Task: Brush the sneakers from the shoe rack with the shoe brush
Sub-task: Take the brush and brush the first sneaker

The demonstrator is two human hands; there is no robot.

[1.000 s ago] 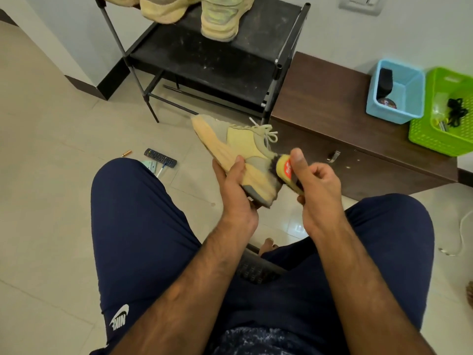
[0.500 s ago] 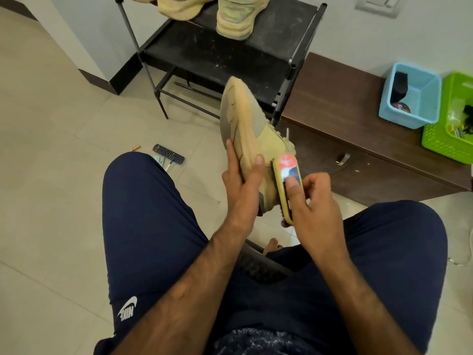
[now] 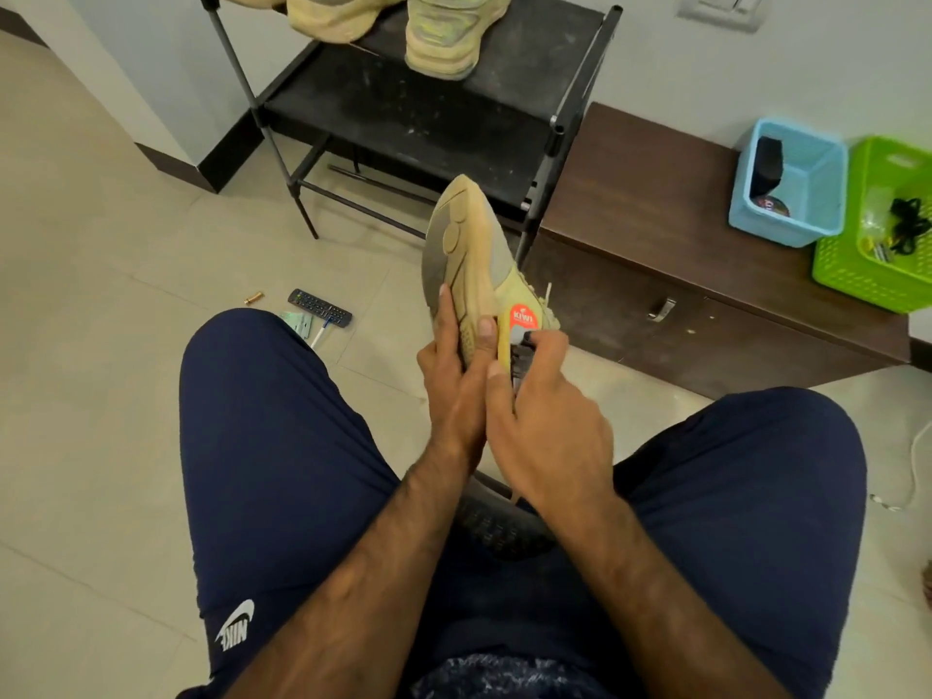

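A tan sneaker [image 3: 466, 247] stands on end between my knees, sole turned toward me and toe pointing up. My left hand [image 3: 454, 365] grips its lower part, fingers lying over the sole. My right hand [image 3: 547, 421] holds a yellow shoe brush [image 3: 514, 327] with a red round label, pressed against the sneaker's right side near the laces. Two more tan sneakers [image 3: 444, 37] sit on the black shoe rack [image 3: 428, 118] ahead; their tops are cut off by the frame.
A dark wooden low cabinet [image 3: 655, 234] stands right of the rack, carrying a blue basket [image 3: 807, 194] and a green basket [image 3: 857, 264]. On the tile floor lie a remote control [image 3: 319, 307], a small battery [image 3: 253, 298] and a white cable [image 3: 915, 476]. My legs fill the foreground.
My left hand turned the sneaker from lying sideways to standing on end with its sole toward me. My right hand slid the brush down along the shoe's side, closer to my left hand.
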